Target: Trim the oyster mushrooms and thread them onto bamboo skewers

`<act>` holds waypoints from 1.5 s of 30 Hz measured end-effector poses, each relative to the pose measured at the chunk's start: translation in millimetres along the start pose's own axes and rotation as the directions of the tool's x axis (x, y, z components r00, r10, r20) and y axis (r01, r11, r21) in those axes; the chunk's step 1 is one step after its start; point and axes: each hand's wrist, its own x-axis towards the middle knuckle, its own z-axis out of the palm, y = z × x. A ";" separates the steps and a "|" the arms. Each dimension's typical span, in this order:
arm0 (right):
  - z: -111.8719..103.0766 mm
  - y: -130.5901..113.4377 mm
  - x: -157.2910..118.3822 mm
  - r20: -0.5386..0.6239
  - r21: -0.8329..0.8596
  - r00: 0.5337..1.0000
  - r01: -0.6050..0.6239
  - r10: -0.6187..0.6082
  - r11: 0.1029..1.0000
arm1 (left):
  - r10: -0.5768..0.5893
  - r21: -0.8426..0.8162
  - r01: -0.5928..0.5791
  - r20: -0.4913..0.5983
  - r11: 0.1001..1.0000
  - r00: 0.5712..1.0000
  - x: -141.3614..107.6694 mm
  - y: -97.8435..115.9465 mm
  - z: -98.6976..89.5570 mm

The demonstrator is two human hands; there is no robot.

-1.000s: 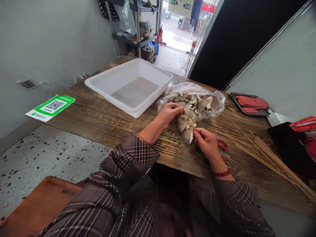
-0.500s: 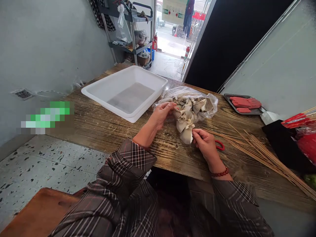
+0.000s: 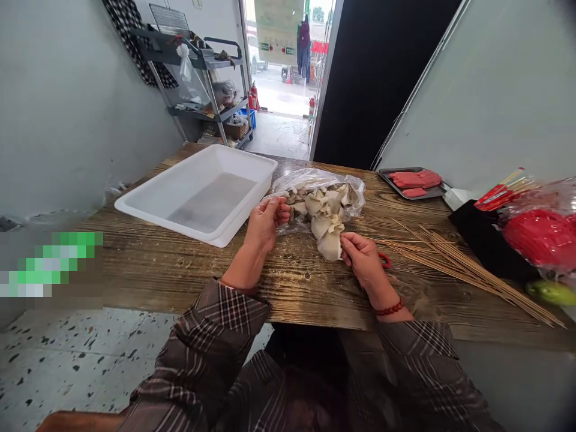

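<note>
My right hand [image 3: 362,257] pinches the edge of a grey-white oyster mushroom [image 3: 329,245], which hangs low in front of the pile. More oyster mushrooms [image 3: 315,201] lie heaped in an open clear plastic bag [image 3: 299,178]. At the bag's left side is my left hand [image 3: 265,223], its fingers curled together; what they hold, if anything, is too small to make out. A red loop-shaped handle [image 3: 385,260] shows just behind my right hand, the rest of it hidden. Thin wooden skewers [image 3: 463,264] lie spread to the right of that hand.
A white plastic tub [image 3: 198,231] stands left of the bag on the wooden table [image 3: 288,294]. At the back right lies a dark tray [image 3: 432,191] with pink-red sticks. Farther right are a black container [image 3: 490,246], a red bagged bundle [image 3: 540,240] and a green vegetable [image 3: 551,292].
My left hand has drawn slightly left, away from the mushrooms. My right hand keeps its pinch on the oyster mushroom. The camera view has turned a little to the right.
</note>
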 end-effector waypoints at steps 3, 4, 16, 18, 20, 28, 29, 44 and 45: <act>0.3 -1.9 -3.2 0.017 -0.093 0.999 0.044 -0.043 0.995 | 0.002 0.010 -0.002 -0.008 1.000 1.000 0.2 0.8 -1.3; 0.4 -2.4 -3.8 0.016 -0.102 0.999 0.046 -0.044 0.994 | 0.004 0.013 -0.004 -0.010 1.000 1.000 0.2 1.1 -1.6; 0.7 -2.1 4.0 -0.038 0.249 0.998 -0.036 0.047 0.968 | 0.028 0.223 -0.073 0.201 0.972 0.979 -8.1 -3.8 4.3; -0.3 -6.6 6.3 -0.057 0.372 0.995 -0.052 0.079 0.927 | 0.003 0.312 -0.090 0.270 0.946 0.963 -11.3 -5.2 7.6; -2.1 -10.8 8.5 -0.070 0.455 0.993 -0.051 0.093 0.889 | -0.022 0.404 -0.112 0.313 0.908 0.949 -15.8 -6.6 12.3; -3.2 -13.9 10.5 -0.074 0.500 0.996 -0.001 0.044 0.866 | -0.281 0.718 -0.260 0.540 0.646 0.793 -61.0 -23.3 50.7; -2.4 -13.9 9.6 -0.068 0.486 0.997 0.008 0.029 0.874 | -0.313 0.715 -0.227 0.539 0.662 0.782 -67.6 -26.9 56.3; 0.4 -19.9 1.0 0.078 0.306 0.997 -0.008 -0.016 0.952 | -0.287 0.649 -0.023 0.367 0.760 0.885 -85.5 -2.1 52.5; 0.1 -19.7 0.0 0.087 0.297 0.996 -0.031 0.005 0.954 | -0.265 0.663 -0.040 0.353 0.747 0.897 -83.2 7.8 47.7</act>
